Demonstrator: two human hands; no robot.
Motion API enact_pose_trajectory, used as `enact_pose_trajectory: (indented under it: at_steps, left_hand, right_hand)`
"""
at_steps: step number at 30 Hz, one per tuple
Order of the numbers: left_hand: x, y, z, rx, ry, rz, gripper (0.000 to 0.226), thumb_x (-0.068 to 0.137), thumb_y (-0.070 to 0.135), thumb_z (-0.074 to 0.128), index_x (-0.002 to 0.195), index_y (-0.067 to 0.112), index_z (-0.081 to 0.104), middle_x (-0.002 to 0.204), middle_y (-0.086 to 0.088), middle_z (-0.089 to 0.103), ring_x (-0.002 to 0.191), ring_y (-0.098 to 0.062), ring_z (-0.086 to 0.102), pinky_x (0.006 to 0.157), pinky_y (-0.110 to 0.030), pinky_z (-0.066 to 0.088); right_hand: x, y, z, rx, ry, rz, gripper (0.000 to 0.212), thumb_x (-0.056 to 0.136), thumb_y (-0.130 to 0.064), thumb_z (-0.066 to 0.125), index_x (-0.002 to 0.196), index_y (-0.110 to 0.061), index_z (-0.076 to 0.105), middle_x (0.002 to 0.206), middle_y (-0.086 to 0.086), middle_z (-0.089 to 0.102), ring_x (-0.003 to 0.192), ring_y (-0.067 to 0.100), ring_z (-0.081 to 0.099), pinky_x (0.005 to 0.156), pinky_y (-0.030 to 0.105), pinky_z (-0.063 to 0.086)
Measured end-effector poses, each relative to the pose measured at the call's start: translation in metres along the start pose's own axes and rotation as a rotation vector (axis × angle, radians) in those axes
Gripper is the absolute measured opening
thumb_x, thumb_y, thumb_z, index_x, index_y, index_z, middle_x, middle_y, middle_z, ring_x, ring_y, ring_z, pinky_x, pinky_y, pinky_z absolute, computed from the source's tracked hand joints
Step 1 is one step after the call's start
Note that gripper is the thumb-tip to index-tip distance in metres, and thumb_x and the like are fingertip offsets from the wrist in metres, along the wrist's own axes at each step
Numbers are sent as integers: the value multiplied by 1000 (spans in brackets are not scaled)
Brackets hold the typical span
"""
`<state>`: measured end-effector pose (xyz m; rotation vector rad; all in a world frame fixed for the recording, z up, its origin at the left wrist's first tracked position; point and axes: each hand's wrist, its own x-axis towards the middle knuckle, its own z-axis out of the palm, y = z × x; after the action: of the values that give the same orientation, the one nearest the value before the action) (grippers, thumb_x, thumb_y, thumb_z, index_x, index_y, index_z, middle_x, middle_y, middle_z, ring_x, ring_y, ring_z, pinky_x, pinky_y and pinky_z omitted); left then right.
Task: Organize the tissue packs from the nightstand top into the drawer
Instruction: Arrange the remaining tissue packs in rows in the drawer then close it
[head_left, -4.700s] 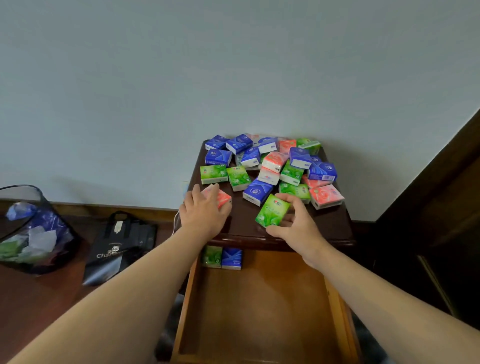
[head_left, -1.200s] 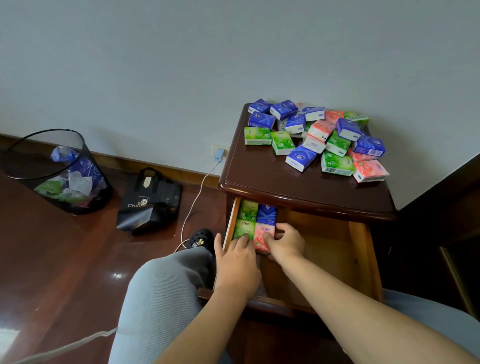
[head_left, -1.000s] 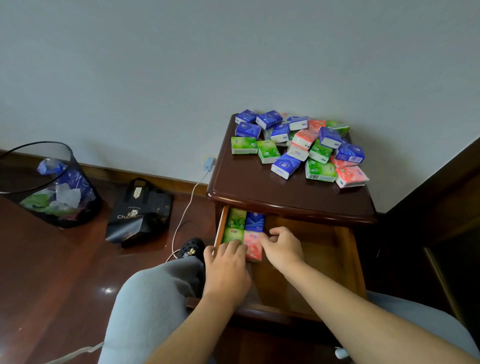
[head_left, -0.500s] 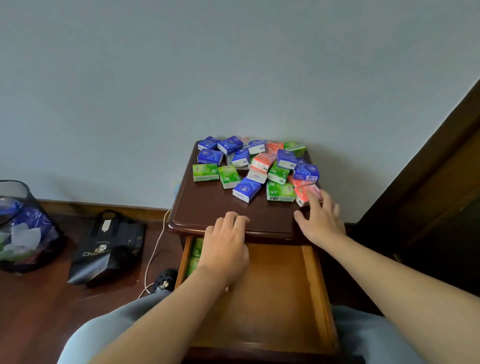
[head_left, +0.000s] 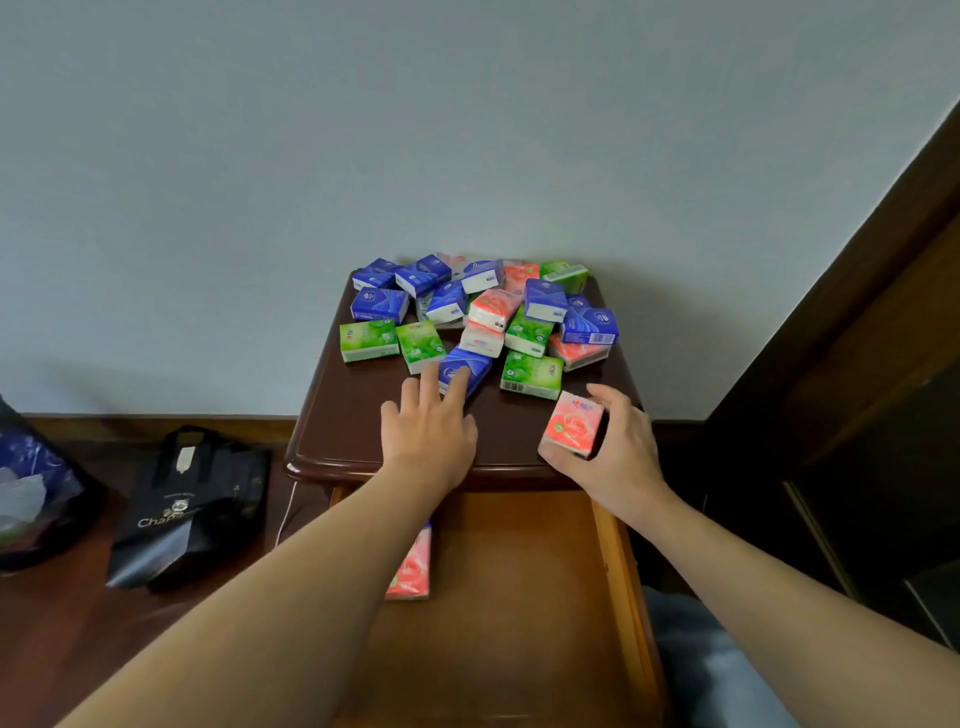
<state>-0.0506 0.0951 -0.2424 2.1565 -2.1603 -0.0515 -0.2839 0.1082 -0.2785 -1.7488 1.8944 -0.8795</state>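
Blue, green and coral-pink tissue packs (head_left: 483, 312) on a dark brown nightstand (head_left: 358, 415).
Coral-pink pack with rose print (head_left: 573, 425); lighter orange-brown wood drawer (head_left: 519, 597); pale grey-blue wall (head_left: 467, 130); black bag with white lettering (head_left: 192, 504).

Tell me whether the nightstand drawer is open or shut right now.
Open. The drawer is pulled out below the nightstand top, its wooden floor exposed with a pink pack inside.

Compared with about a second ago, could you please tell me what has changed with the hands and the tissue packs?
Both hands came up out of the drawer to the nightstand top. The right hand took hold of a pink pack and lifted it off the pile; the left hand reached forward and touches a blue pack with straight fingers. The rest of the pile is as it was, and a pink pack in the drawer remains.
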Motion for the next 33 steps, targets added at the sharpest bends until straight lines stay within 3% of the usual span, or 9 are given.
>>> enact_pose_trajectory:
  at_steps: [5,11,14,18,20,22,25,30,33]
  left_hand:
    - [-18,-5,6,65,201,14,50,95,56,53,134,26,44,141,-5,49,116,-28,52,86,-43,46]
    - [-41,-13,-12,-200,127,-16,38,86,36,66,116,23,46,115,0,56,106,-24,56,85,-37,50]
    - [-62,-25,-16,-327,141,-20,59,77,34,73,125,24,40,118,1,53,106,-21,53,83,-32,51]
    - [-103,-51,-9,-552,119,-69,89,78,24,78,148,38,25,134,1,33,101,-14,55,72,-21,55]
    - [-127,-65,-3,-613,150,-153,88,80,21,78,149,44,28,132,8,25,87,-7,54,66,-12,49]
    - [-151,-76,4,-715,196,-266,79,81,18,80,145,40,39,128,11,25,90,-6,57,70,-8,46]
    - [-181,-85,15,-949,282,-398,64,80,1,75,133,31,55,127,3,35,101,-7,58,74,1,44]
    - [-207,-92,29,-1099,338,-553,63,81,-7,69,134,24,52,127,-1,47,102,22,48,78,4,38]
    - [-211,-96,35,-1126,374,-624,61,85,2,75,135,28,49,132,0,49,107,1,53,79,-6,42]
  right_hand:
    - [1,-2,-1,-49,-11,-52,84,67,-73,80,137,-44,43,132,-17,52,127,7,43,100,35,46]
    - [-9,-21,-18,193,-175,32,82,65,-44,95,123,-51,38,120,-16,50,114,15,58,87,34,60]
    - [-27,-43,-26,407,-209,39,87,64,-38,98,127,-55,40,120,-19,57,109,11,66,73,26,63]
    - [-54,-72,-15,811,-392,242,90,58,-13,102,125,-53,57,125,-2,62,113,23,68,75,39,65]
    - [-70,-82,-6,951,-490,369,93,51,-9,103,127,-42,62,128,8,62,116,30,68,81,43,64]
    - [-88,-87,5,1045,-559,460,83,56,-8,100,128,-33,66,128,14,64,114,34,71,82,44,63]
    - [-118,-94,28,909,-596,484,42,83,-8,86,116,-30,73,117,9,75,98,27,78,74,42,64]
    - [-158,-100,72,685,-554,632,28,88,-27,84,112,-26,70,100,1,80,81,19,80,65,41,64]
    - [-171,-109,91,609,-600,695,27,92,-36,79,112,-24,65,102,2,77,81,18,78,59,36,63]
